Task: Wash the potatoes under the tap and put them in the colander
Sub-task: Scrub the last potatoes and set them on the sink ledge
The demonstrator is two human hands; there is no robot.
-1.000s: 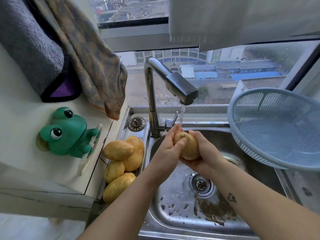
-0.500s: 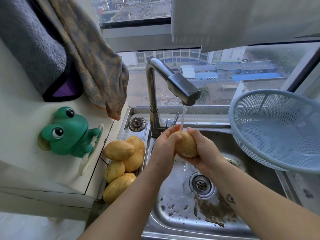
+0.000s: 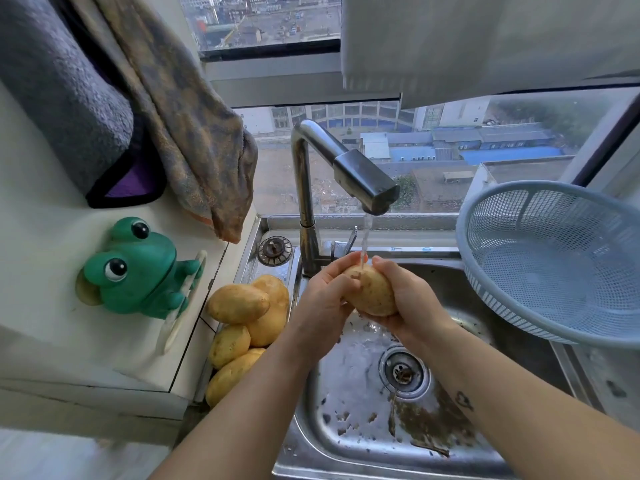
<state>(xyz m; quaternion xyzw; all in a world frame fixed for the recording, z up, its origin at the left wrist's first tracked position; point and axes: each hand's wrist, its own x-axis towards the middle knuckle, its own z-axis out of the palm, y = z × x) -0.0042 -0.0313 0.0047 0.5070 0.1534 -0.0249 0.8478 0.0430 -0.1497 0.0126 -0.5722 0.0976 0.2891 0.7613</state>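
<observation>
Since a second ago you have turned the potato [image 3: 372, 292] a little between your palms, and it hangs at much the same spot over the sink [image 3: 346, 393]. Your left hand [image 3: 325, 296] wraps its left side with curled fingers, fingertips up by the top. Your right hand [image 3: 412, 299] cups it from the right and underneath, so both hands are grasping it. The water [image 3: 365, 237] falls from the tap [image 3: 363, 178] straight onto the top of the potato, between your fingertips. Below your hands the wet basin shows its drain [image 3: 403, 372] and brown flecks [image 3: 426, 427], perhaps dirt or peel; you cannot tell from here. To the right, the blue colander [image 3: 554, 265] sits tilted over the sink's right edge, near your right hand but not touching it. To the left, four more potatoes [image 3: 242, 306] lie heaped on the ledge just beside the basin. Farther left a green frog [image 3: 135, 271] sits on the white counter, and towels [image 3: 194, 133] hang above it.
</observation>
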